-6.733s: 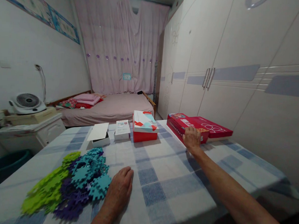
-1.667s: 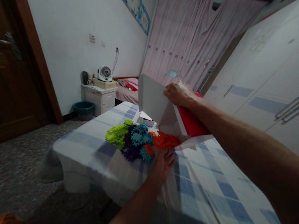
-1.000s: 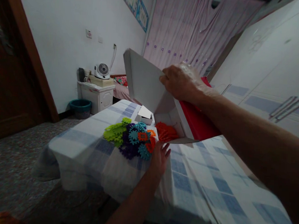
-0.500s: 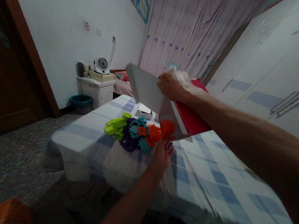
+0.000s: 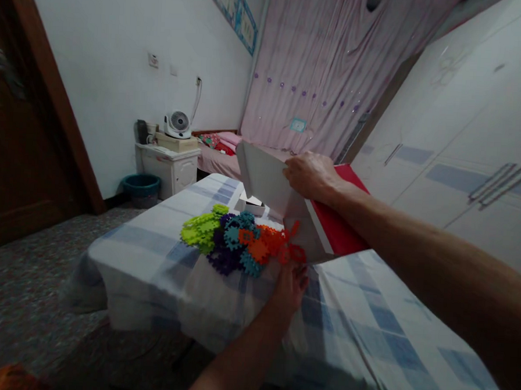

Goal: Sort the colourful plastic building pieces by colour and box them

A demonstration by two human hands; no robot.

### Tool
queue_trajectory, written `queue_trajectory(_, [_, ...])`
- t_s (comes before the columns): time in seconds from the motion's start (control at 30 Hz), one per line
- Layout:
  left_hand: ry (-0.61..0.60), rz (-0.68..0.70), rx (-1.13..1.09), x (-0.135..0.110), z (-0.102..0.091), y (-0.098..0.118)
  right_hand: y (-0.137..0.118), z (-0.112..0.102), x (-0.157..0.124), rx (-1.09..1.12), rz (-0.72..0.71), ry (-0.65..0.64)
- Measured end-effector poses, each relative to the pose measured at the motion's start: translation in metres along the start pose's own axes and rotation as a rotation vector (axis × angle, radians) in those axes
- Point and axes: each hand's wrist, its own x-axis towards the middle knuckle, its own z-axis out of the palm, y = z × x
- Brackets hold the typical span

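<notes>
My right hand (image 5: 310,175) grips the upper edge of a red box (image 5: 342,222) with a white inside, tilted steeply over the table. Orange toothed plastic pieces (image 5: 275,243) lie spilled at its lower mouth, joining a pile of green (image 5: 200,229), teal and purple pieces (image 5: 223,259) on the checked tablecloth (image 5: 358,328). My left hand (image 5: 291,287) rests on the cloth just below the orange pieces, fingers stretched towards them and touching the nearest ones.
A small open white box (image 5: 252,205) sits behind the pile. A white cabinet (image 5: 166,165) with a fan stands by the wall, a teal bin (image 5: 140,186) beside it. A bed (image 5: 228,152) lies at the back, wardrobes (image 5: 455,141) on the right, a dark door on the left.
The red box has come lower and the orange pieces have slid out of it onto the pile. My left hand stays at the table edge under them.
</notes>
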Motion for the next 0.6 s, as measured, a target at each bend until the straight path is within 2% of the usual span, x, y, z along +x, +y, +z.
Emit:
queue_trajectory(0.1, [-0.016,-0.013,0.002,0.003,0.001,-0.003,0.007,0.004,0.0,0.027,0.02,0.036])
queue_trajectory(0.27, [-0.033,0.121,-0.059,0.004,0.004,0.011,0.0,-0.019,-0.001,0.023,-0.033,0.123])
queue_trajectory(0.33, [-0.016,0.135,-0.06,0.002,0.002,0.012,-0.002,-0.017,-0.001,0.019,-0.047,0.119])
queue_trajectory(0.47, [0.013,0.054,-0.015,0.003,-0.003,0.001,0.002,-0.003,-0.008,0.023,-0.016,0.038])
queue_trajectory(0.6, [-0.007,0.099,0.003,0.008,-0.005,-0.001,0.016,-0.007,-0.024,0.054,0.044,0.171])
